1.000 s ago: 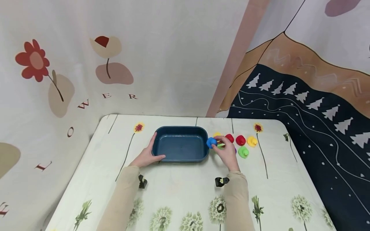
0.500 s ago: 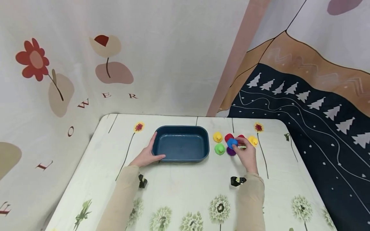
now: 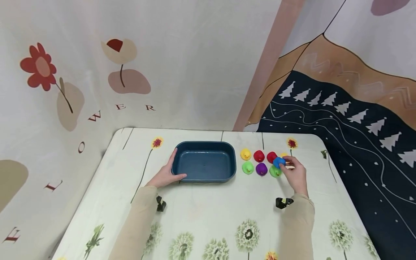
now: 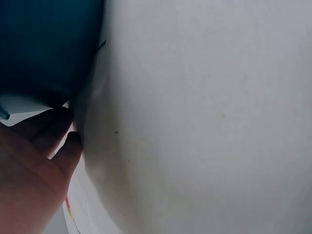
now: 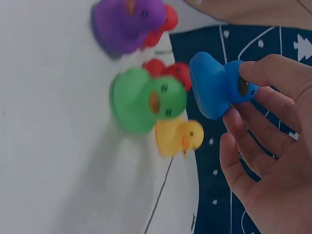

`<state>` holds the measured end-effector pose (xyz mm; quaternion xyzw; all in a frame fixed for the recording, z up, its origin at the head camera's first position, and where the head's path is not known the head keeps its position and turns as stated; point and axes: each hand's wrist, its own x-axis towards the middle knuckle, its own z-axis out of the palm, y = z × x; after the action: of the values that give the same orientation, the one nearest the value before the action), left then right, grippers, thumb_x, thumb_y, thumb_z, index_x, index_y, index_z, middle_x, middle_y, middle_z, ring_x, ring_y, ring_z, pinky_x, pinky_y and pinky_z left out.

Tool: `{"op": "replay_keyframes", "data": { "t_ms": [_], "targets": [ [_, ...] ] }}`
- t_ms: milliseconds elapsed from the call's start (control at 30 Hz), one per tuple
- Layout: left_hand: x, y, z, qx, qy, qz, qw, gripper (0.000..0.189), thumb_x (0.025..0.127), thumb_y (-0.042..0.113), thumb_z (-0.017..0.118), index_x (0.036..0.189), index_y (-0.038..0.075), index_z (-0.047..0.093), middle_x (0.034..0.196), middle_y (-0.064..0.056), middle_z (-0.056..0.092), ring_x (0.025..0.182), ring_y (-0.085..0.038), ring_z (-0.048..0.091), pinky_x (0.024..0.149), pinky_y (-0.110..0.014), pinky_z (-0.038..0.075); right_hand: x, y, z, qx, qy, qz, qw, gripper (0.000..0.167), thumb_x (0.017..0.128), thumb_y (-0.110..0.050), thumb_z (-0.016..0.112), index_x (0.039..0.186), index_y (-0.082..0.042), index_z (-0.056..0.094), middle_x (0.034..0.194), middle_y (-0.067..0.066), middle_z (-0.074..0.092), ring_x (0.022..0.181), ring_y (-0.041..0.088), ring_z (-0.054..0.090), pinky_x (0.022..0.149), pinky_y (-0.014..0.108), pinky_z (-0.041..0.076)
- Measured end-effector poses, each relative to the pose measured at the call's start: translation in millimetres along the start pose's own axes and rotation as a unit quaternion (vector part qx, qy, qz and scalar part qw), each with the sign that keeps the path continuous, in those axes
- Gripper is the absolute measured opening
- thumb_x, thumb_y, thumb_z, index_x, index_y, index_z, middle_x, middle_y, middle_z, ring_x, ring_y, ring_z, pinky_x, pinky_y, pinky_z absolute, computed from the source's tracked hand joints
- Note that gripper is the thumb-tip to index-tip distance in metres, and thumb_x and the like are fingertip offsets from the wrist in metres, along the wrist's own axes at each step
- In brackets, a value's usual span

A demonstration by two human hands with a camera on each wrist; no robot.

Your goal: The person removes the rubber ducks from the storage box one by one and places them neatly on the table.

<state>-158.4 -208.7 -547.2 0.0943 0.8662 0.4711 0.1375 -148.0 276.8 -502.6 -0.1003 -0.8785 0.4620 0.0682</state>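
Observation:
My right hand pinches a blue rubber duck between thumb and fingertips, held above the table. In the head view the duck overlaps a red duck, a green duck and a mostly hidden yellow duck. In the right wrist view its flat base faces left and its head lies under the thumb. My left hand rests at the near left corner of a dark blue tub, fingers straight along its left side, thumb along the front. Nothing lies inside the tub.
Between the tub and my right hand stand another yellow duck, a red duck, a green duck and a purple duck, in two rows. A flowered cloth covers the table, and printed curtains hang behind it.
My right hand has carried the blue duck rightward, from beside the tub's right edge to the right end of the duck rows. The left hand and tub have stayed put.

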Motion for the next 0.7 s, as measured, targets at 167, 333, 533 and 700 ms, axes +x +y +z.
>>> {"op": "replay_keyframes", "data": {
  "t_ms": [167, 333, 533, 700],
  "targets": [
    [-0.8, 2.4, 0.1, 0.0, 0.0, -0.003, 1.0, 0.11, 0.083, 0.039, 0.076, 0.154, 0.035, -0.009, 0.161, -0.014, 0.001, 0.135, -0.049, 0.026, 0.104, -0.063, 0.027, -0.8, 12, -11, -0.021, 0.017, -0.001, 0.9996, 0.035, 0.094, -0.008, 0.061, 0.127, 0.003, 0.057, 0.121, 0.021, 0.059, 0.107, 0.029, 0.055, 0.079, 0.021, 0.042],
    [-1.5, 3.1, -0.5, 0.002, -0.003, -0.006, 1.0, 0.11, 0.084, 0.04, 0.075, 0.154, 0.034, -0.009, 0.16, -0.015, 0.001, 0.135, -0.05, 0.027, 0.104, -0.062, 0.028, -2.1, 23, -19, -0.038, 0.031, 0.002, 0.9988, 0.034, 0.093, -0.005, 0.061, 0.126, 0.004, 0.057, 0.119, 0.022, 0.06, 0.107, 0.031, 0.055, 0.08, 0.025, 0.043],
    [-1.9, 3.7, -0.5, 0.002, -0.005, -0.005, 1.0, 0.111, 0.084, 0.04, 0.075, 0.154, 0.034, -0.01, 0.16, -0.018, 0.002, 0.134, -0.051, 0.028, 0.104, -0.063, 0.028, -3.6, 32, -20, -0.04, 0.024, 0.01, 0.9989, 0.034, 0.093, -0.002, 0.06, 0.125, 0.008, 0.055, 0.119, 0.028, 0.058, 0.108, 0.038, 0.055, 0.088, 0.046, 0.046],
    [-1.6, 3.8, -0.3, 0.0, -0.004, -0.004, 1.0, 0.11, 0.084, 0.038, 0.075, 0.154, 0.035, -0.01, 0.16, -0.018, 0.001, 0.134, -0.051, 0.028, 0.103, -0.063, 0.029, -3.7, 40, -17, -0.037, 0.011, 0.035, 0.9987, 0.036, 0.093, -0.004, 0.059, 0.127, 0.008, 0.053, 0.121, 0.028, 0.056, 0.111, 0.04, 0.052, 0.092, 0.049, 0.044]
  ]
}}
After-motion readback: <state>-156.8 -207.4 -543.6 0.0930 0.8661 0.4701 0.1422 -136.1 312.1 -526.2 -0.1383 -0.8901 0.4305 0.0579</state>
